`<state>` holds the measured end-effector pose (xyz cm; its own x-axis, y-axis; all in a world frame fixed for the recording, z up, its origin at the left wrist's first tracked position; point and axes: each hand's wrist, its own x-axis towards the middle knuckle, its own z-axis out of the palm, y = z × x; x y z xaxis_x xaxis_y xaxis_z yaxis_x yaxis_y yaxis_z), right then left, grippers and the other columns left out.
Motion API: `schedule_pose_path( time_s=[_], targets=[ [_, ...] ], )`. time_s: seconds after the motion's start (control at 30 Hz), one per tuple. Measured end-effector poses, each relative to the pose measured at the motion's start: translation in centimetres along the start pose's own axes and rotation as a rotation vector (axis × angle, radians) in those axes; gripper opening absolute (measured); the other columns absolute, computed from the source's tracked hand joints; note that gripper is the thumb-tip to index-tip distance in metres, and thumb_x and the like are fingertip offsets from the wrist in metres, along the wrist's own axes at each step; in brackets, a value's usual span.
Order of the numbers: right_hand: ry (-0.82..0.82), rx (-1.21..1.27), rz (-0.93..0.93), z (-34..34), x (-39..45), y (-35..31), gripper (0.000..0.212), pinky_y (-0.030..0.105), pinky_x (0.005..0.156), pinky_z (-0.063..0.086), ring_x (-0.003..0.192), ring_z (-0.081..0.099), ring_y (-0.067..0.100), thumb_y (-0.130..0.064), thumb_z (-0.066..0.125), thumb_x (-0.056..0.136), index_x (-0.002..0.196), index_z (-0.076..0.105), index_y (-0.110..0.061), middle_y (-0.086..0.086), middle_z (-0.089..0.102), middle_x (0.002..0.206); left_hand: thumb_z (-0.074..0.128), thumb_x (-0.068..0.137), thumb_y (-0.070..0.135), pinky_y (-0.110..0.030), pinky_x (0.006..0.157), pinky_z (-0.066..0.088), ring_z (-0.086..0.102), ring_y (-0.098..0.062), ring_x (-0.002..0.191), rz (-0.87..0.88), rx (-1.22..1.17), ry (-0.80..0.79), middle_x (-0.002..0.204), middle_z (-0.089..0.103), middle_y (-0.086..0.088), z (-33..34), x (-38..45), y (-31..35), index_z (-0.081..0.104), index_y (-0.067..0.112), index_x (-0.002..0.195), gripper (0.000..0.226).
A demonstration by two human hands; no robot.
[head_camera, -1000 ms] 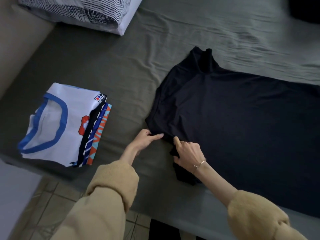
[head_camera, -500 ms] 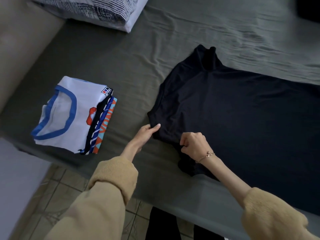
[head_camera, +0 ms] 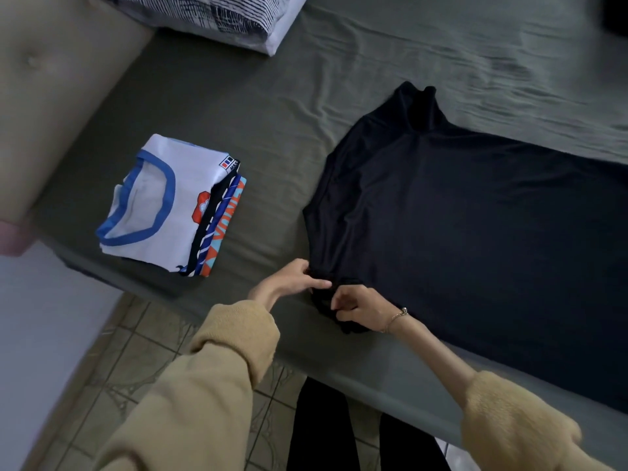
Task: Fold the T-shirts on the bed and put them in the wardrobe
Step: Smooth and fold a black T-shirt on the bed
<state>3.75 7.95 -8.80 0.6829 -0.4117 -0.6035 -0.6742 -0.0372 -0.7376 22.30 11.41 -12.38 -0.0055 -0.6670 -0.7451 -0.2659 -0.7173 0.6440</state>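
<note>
Between both hands' fingers, left hand point(head_camera: 295, 279) and right hand point(head_camera: 362, 305) pinched the shirt point(head_camera: 475, 239) sleeve; bunching risked a crooked fold.

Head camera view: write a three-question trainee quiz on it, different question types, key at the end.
1. True or false: the black T-shirt is already folded into a small square.
2. Multiple choice: the folded stack lies A) on the floor, B) on the bed left of the black T-shirt, C) on the pillow.
3. Fill in: the left hand and right hand both grip the shirt's near ____.

Key: 1 false, it lies spread flat; 2 B; 3 sleeve.
</note>
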Motion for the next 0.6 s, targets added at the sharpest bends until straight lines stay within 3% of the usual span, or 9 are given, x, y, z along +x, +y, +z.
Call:
schedule_pose_path(
  time_s=[0.1,0.17,0.2,0.27,0.33,0.43,0.53,0.6],
  targets=[
    [-0.051,0.004,0.048,0.9,-0.4,0.5,0.024,0.023,0.085,0.051,0.087,0.064,0.016,0.002,0.064,0.080,0.084,0.055,-0.020,0.006,0.069,0.092,0.058,0.092,0.030,-0.025,0.073,0.052,0.063,-0.013,0.079,-0.087,-0.050,0.022,0.097,0.066,-0.009,0.2,-0.7,-0.4,0.053,-0.002,0.116,0.040],
    [0.056,-0.103,0.116,0.8,-0.2,1.0,0.021,0.030,0.085,0.052,0.087,0.066,0.018,-0.006,0.064,0.078,0.079,0.055,-0.025,0.000,0.068,0.086,0.041,0.102,0.020,-0.017,0.056,0.050,0.064,-0.008,0.057,-0.124,-0.082,0.009,0.071,0.065,-0.005,0.4,-1.1,-0.5,0.042,0.004,0.112,0.019],
    [0.150,-0.154,0.177,0.7,-0.2,1.3,0.018,0.032,0.083,0.052,0.089,0.065,0.021,-0.013,0.064,0.077,0.074,0.055,-0.029,-0.001,0.067,0.087,0.041,0.102,0.021,-0.017,0.054,0.048,0.064,-0.007,0.053,-0.122,-0.088,0.015,0.063,0.065,-0.001,0.5,-1.1,-0.8,0.040,0.008,0.110,0.016],
    [0.330,-0.193,0.370,0.2,-0.4,1.1,0.003,0.029,0.076,0.048,0.095,0.063,0.027,-0.028,0.062,0.080,0.080,0.061,-0.025,0.005,0.066,0.097,0.056,0.094,0.030,-0.019,0.060,0.044,0.062,-0.006,0.060,-0.083,-0.086,0.019,0.066,0.065,0.003,0.6,-1.6,-1.1,0.046,0.013,0.105,0.023],
    [0.379,-0.252,0.574,-0.4,-0.7,1.2,0.031,0.030,0.074,0.041,0.102,0.059,0.030,-0.038,0.058,0.085,0.101,0.063,-0.013,0.010,0.061,0.109,0.070,0.084,0.031,-0.017,0.061,0.041,0.058,-0.004,0.066,-0.045,-0.071,0.025,0.073,0.063,0.007,0.8,-1.8,-1.5,0.056,0.017,0.094,0.022],
    [0.350,-0.284,0.730,-0.7,-1.3,1.9,0.041,0.028,0.072,0.038,0.104,0.058,0.028,-0.043,0.059,0.086,0.109,0.059,-0.008,0.009,0.059,0.113,0.073,0.082,0.024,-0.018,0.062,0.042,0.056,-0.004,0.068,-0.026,0.012,0.063,0.071,0.061,0.010,1.2,-1.6,-2.1,0.060,0.022,0.076,0.015],
    [0.464,0.022,0.821,0.0,-0.7,3.1,0.048,0.030,0.071,0.048,0.090,0.063,0.026,-0.037,0.070,0.076,0.109,0.057,-0.004,0.009,0.065,0.104,0.057,0.093,0.015,-0.027,0.081,0.049,0.059,-0.013,0.085,-0.087,-0.176,0.056,0.088,0.063,0.002,1.4,-1.2,-1.9,0.060,0.016,0.086,0.008],
    [0.599,0.353,0.870,0.6,-0.4,3.2,0.068,0.042,0.080,0.054,0.101,0.061,0.033,-0.026,0.078,0.070,0.122,0.043,0.001,0.016,0.059,0.116,0.048,0.098,0.015,-0.032,0.089,0.048,0.059,-0.017,0.095,-0.130,-0.311,0.047,0.102,0.062,-0.003,1.4,-1.4,-1.6,0.057,0.014,0.098,0.009]
  ],
)
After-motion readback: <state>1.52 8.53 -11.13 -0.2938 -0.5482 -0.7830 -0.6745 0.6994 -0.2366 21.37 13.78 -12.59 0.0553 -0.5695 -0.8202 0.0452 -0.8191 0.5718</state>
